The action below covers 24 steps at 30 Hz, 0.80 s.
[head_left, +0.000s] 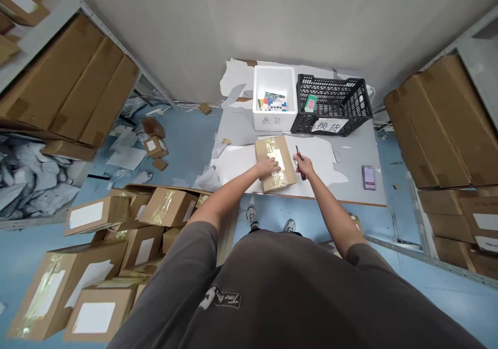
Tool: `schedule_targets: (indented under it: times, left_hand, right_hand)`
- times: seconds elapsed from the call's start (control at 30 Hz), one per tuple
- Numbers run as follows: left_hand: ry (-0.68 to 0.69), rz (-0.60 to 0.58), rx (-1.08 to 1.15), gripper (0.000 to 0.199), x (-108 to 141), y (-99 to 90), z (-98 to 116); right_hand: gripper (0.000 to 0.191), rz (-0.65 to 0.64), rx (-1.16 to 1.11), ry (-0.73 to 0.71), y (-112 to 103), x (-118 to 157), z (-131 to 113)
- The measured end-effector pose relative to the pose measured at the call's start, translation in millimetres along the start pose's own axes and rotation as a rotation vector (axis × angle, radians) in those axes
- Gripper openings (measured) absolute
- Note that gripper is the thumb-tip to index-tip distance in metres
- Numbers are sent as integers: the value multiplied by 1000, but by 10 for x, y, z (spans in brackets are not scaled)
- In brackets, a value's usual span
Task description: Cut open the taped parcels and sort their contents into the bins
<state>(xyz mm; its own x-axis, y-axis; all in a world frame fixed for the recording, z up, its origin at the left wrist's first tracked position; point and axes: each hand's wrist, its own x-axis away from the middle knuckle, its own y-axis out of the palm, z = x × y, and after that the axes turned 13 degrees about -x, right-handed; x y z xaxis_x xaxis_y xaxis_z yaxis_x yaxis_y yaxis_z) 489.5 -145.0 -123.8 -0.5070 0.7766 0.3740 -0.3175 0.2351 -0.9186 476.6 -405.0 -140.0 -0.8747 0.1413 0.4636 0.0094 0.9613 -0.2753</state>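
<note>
A taped cardboard box [288,170] lies near the front edge of the table, with a white label and shiny clear tape along its top. My left hand [268,167] rests on that top, its fingers stretched out over the label and tape. Just right of the box, my right hand [305,166] is closed around a red and black utility knife [299,156]. The knife's tip points away from me, apart from the box. Part of its handle is hidden by my fingers.
Behind the box stand a white foam bin [272,122] holding colourful small packs and a black plastic crate [352,123] with a green item inside. A phone [368,178] lies at the table's right. Cartons [143,242] are piled at left; loaded shelves flank both sides.
</note>
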Motion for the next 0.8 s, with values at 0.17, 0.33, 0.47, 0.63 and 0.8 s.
schedule_targets:
  times: [0.17,0.33,0.47,0.63,0.8]
  left_hand:
    - [33,21,-16,97,-218,-117,122]
    - [-83,-12,-27,101,-246,-83,414]
    - [-175,-61,-80,113,-220,-56,617]
    - [-288,-15,-77,118,-146,-23,726]
    - [-393,-10,-73,121,-137,3,751]
  right_hand:
    - [55,-76,-132,106,-272,880,471]
    - [39,-127,-74,185,-318,1120,607]
    - [20,-168,47,124,-338,987,651]
    - [22,-179,406,-17,-336,737,627]
    - [29,-187,672,-126,-271,528,533]
